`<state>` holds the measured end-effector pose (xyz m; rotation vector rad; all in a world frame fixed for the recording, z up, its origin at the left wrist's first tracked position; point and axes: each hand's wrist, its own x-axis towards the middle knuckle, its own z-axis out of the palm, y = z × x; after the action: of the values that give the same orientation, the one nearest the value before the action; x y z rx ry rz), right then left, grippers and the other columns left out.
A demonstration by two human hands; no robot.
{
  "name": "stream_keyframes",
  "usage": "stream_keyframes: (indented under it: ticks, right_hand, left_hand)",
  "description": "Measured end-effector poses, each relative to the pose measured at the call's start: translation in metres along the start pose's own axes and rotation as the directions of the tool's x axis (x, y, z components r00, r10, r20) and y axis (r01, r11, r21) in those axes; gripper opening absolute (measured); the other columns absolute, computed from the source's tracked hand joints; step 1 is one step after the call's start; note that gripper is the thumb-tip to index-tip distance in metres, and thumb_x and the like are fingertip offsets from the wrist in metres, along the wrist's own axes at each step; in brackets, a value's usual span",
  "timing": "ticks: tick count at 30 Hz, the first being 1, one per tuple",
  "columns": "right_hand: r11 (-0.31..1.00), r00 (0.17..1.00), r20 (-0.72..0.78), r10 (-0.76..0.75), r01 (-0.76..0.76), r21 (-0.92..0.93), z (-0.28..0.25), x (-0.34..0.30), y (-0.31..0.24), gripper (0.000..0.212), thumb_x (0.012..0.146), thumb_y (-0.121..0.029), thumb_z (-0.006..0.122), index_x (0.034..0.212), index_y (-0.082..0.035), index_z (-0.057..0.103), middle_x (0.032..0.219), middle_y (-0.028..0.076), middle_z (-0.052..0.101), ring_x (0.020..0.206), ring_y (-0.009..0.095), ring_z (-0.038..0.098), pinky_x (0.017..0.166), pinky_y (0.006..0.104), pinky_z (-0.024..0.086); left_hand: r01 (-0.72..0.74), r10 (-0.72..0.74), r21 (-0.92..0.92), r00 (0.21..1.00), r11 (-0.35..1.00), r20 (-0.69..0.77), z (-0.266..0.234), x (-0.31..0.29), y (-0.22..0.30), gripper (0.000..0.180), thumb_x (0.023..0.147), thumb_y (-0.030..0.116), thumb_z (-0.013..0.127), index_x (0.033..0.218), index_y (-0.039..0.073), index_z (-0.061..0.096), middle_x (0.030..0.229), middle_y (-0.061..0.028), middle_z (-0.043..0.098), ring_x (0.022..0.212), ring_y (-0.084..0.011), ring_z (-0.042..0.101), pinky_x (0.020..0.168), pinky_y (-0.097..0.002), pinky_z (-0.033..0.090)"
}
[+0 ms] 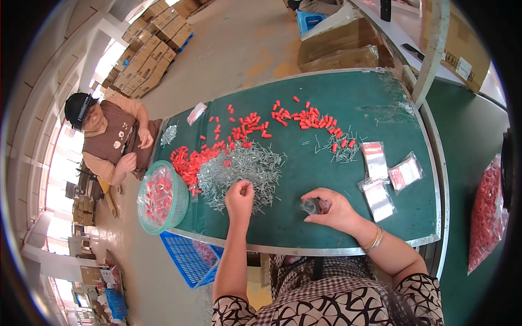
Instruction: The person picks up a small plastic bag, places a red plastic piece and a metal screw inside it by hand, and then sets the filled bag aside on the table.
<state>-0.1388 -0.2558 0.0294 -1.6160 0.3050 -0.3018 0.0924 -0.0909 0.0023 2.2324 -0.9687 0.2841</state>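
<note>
My left hand [240,200] is closed at the near edge of a heap of small silver metal pins [247,168], fingertips curled together. Whatever it pinches is too small to make out. To its right, just above the green tabletop [293,231], my right hand [333,211] curls its thumb and fingers round a small clear plastic cup [309,206]. Small red plastic plugs [187,163] lie heaped against the left side of the pins. More red plugs [312,118] trail across toward the far right, with a smaller scatter of pins [345,154] at that end.
Small clear packets [376,199] lie right of my right hand. At the left edge stands a pale green basket [184,202] of filled bags, above a blue crate [187,261]. A co-worker [111,136] is at the table's left end. A bag of red pieces [488,214] is far right.
</note>
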Motion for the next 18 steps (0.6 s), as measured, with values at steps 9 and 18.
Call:
stream_keyframes:
  ticks: [9, 18]
  right_hand:
    - [0.999, 1.000, 0.014, 0.024, -0.025, 0.028, 0.000, 0.001, 0.006, 0.046, 0.070, -0.011, 0.081, 0.112, -0.007, 0.064, 0.105, 0.003, 0.062, 0.085, 0.009, 0.058, 0.069, 0.0231, 0.049]
    - [0.997, 0.998, -0.002, 0.055, -0.055, -0.046, -0.002, 0.002, 0.004, 0.046, 0.070, -0.013, 0.081, 0.112, -0.009, 0.064, 0.103, 0.003, 0.063, 0.078, 0.010, 0.057, 0.066, 0.0244, 0.049]
  left_hand:
    - [0.376, -0.359, -0.360, 0.926, 0.854, 0.118, -0.004, -0.001, 0.002, 0.009, 0.084, 0.004, 0.065, 0.090, -0.003, 0.066, 0.075, -0.0062, 0.065, 0.063, -0.0120, 0.061, 0.058, -0.0260, 0.049]
    - [-0.224, 0.132, 0.296, 0.944, 0.929, 0.301, 0.005, 0.025, 0.002, 0.007, 0.080, 0.008, 0.063, 0.081, 0.002, 0.065, 0.081, -0.0148, 0.063, 0.081, -0.0342, 0.061, 0.074, -0.0432, 0.049]
